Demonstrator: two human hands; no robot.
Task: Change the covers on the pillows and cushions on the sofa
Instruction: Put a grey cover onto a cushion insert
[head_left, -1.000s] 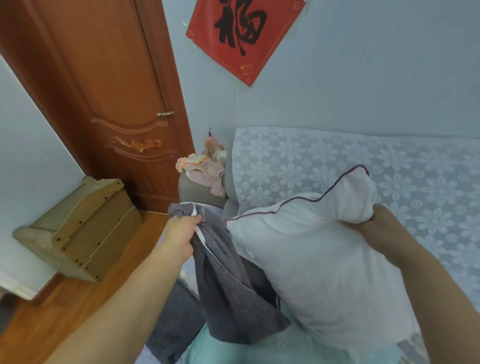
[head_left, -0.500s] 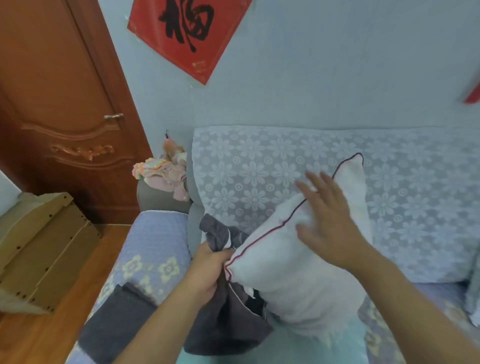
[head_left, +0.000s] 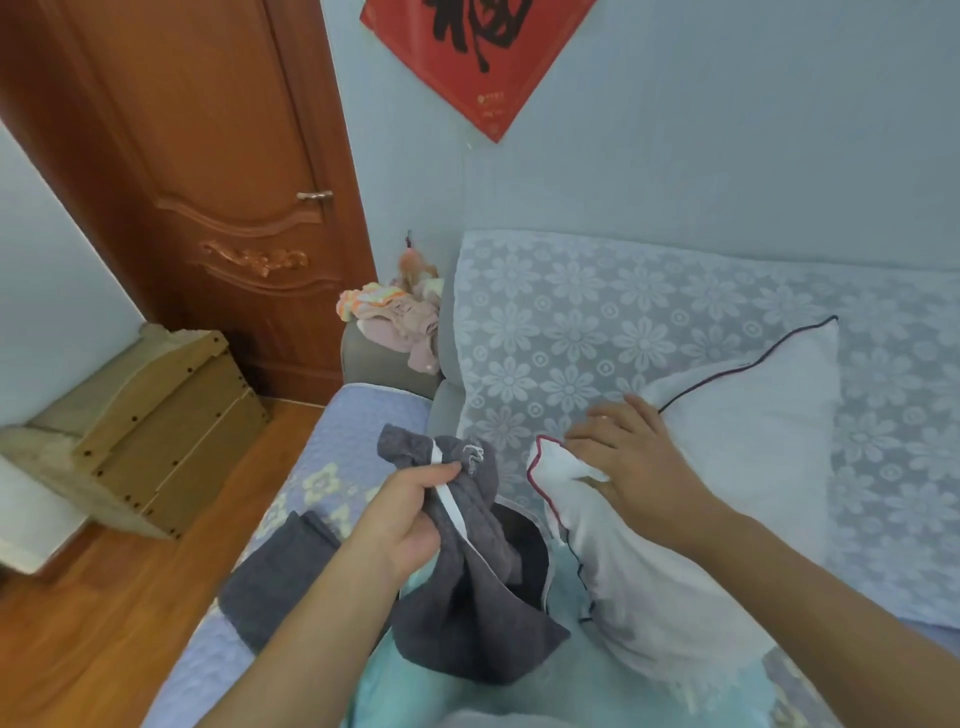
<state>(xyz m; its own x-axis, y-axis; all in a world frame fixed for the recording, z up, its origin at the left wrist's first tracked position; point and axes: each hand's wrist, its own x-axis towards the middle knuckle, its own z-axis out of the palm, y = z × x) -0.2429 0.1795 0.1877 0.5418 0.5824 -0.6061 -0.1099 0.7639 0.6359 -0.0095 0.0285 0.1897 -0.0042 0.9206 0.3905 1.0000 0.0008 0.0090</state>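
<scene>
Two hands, left hand (head_left: 400, 519) gripping grey cover (head_left: 467, 587), right hand (head_left: 631, 467) pinching white pillow (head_left: 727, 483)

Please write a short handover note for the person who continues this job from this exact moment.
Left hand grips the bunched grey cover by its open edge.
Right hand pinches the near corner of the white pillow, which leans on the sofa back.
Done: nothing of the pillow is inside the cover yet.
Left: feed the corner into the opening, pull the cover over, close it. A folded grey cloth lies on the seat.
</scene>
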